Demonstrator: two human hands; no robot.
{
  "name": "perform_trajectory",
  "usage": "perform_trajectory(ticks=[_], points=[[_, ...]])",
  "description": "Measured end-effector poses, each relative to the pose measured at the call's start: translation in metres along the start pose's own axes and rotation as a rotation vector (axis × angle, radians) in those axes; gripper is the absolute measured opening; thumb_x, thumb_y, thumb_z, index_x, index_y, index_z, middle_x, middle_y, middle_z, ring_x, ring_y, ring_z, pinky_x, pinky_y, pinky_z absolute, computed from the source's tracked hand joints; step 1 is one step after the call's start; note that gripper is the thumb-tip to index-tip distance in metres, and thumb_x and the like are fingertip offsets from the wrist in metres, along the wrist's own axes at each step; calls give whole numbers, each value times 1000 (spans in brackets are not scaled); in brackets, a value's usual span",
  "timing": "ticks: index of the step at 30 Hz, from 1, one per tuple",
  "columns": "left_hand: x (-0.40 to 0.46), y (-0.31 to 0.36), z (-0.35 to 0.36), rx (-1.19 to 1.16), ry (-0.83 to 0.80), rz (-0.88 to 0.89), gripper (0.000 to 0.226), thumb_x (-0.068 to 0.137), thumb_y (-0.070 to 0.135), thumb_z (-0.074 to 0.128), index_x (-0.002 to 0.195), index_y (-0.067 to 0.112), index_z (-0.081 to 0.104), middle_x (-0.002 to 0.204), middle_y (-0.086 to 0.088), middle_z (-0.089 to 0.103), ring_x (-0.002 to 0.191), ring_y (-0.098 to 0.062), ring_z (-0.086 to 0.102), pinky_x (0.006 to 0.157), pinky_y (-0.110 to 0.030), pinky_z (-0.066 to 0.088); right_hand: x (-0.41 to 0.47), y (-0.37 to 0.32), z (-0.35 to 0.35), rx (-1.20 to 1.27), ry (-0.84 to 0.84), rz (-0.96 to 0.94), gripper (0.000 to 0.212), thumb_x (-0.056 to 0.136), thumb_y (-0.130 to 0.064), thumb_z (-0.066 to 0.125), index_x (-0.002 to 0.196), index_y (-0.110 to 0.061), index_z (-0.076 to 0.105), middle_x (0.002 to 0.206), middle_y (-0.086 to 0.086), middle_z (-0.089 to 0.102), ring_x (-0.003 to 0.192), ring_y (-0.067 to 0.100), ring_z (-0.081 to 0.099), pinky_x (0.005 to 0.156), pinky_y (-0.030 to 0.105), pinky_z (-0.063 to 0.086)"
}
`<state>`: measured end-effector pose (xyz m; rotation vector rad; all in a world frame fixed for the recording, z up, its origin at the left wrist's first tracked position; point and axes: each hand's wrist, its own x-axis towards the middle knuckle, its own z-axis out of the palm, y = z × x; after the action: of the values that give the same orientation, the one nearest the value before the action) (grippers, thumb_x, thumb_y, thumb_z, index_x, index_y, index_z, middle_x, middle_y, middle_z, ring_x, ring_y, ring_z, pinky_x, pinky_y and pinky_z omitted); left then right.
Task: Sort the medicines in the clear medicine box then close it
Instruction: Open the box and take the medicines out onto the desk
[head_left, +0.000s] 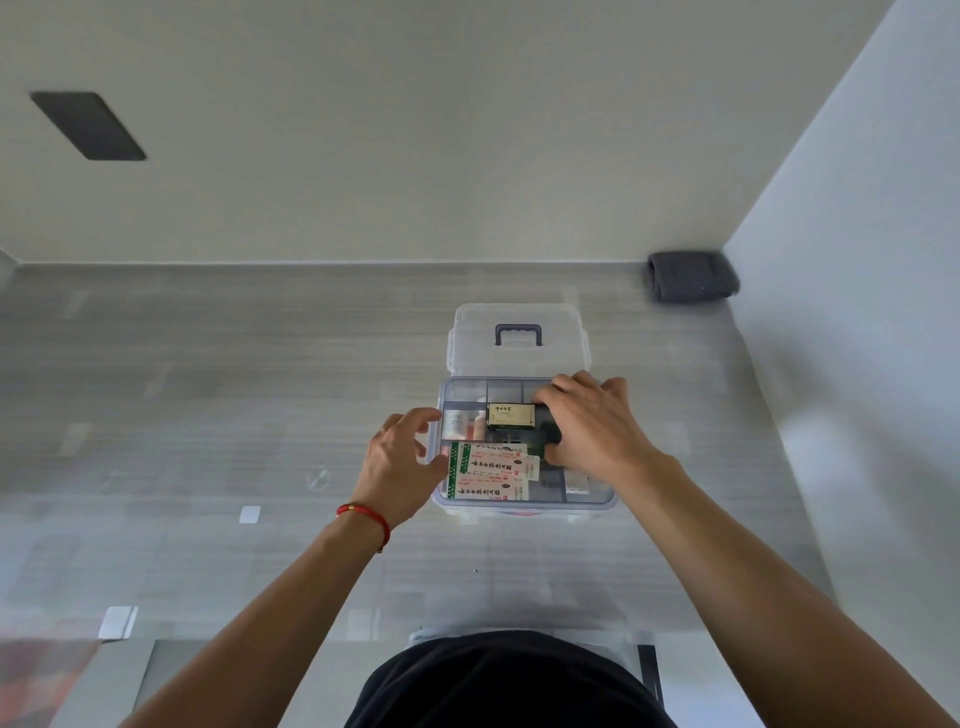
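The clear medicine box (597, 503) stands on the grey table, its lid (519, 358) with a dark handle tipped back behind it. Inside the divided tray lie white-and-green medicine packs (491, 475) at the front left and a cream-coloured box (510, 415) in the middle. My right hand (592, 423) reaches into the right part of the tray, fingers curled on a dark item (550, 434) that is mostly hidden. My left hand (400, 462) rests at the box's left wall, fingers apart, thumb near the white packs.
A folded dark grey cloth (691, 275) lies in the back right corner by the wall. A dark rectangular patch (88, 124) is on the back wall at left. Small white tags (249, 514) lie on the table left of the box.
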<state>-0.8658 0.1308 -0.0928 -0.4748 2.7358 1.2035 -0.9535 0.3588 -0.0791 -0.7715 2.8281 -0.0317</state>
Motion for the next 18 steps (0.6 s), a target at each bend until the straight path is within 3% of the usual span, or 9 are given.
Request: perform_trajectory(ticks=[5, 7, 12, 15, 18], points=[[-2, 13, -4, -111, 60, -19, 50, 89, 26, 68, 137, 22, 54, 122, 4, 63, 101, -13, 64, 73, -18, 51, -7, 9, -13, 132, 92, -21, 55, 75, -50, 77, 126, -34, 63, 113, -14, 62, 110, 15, 57, 89, 42, 38], [-4, 22, -7, -248, 32, -57, 44, 94, 31, 61, 137, 25, 54, 119, 7, 68, 103, -14, 68, 69, -21, 58, -10, 13, -21, 192, 134, -20, 57, 75, -52, 77, 127, -34, 62, 116, -14, 63, 111, 14, 57, 89, 42, 37], [-7, 40, -12, -882, -167, -251, 35, 104, 19, 49, 139, 15, 52, 102, -14, 75, 95, -21, 74, 82, -36, 61, -13, 19, -41, 201, 179, -38, 60, 78, -47, 78, 133, -33, 61, 123, -12, 64, 116, 16, 55, 95, 47, 39], [-2, 43, -13, -1022, -188, -295, 34, 103, 16, 49, 137, 8, 53, 110, -22, 70, 108, -34, 68, 96, -49, 56, -13, 26, -45, 235, 180, -59, 61, 82, -44, 76, 140, -30, 58, 133, -10, 59, 125, 15, 51, 105, 48, 36], [11, 45, -16, -1077, -176, -322, 29, 103, 15, 50, 129, 7, 59, 110, -23, 69, 104, -34, 68, 88, -48, 60, -13, 38, -44, 504, 303, -63, 52, 90, -36, 67, 140, -24, 58, 138, -7, 56, 129, 10, 50, 114, 43, 37]])
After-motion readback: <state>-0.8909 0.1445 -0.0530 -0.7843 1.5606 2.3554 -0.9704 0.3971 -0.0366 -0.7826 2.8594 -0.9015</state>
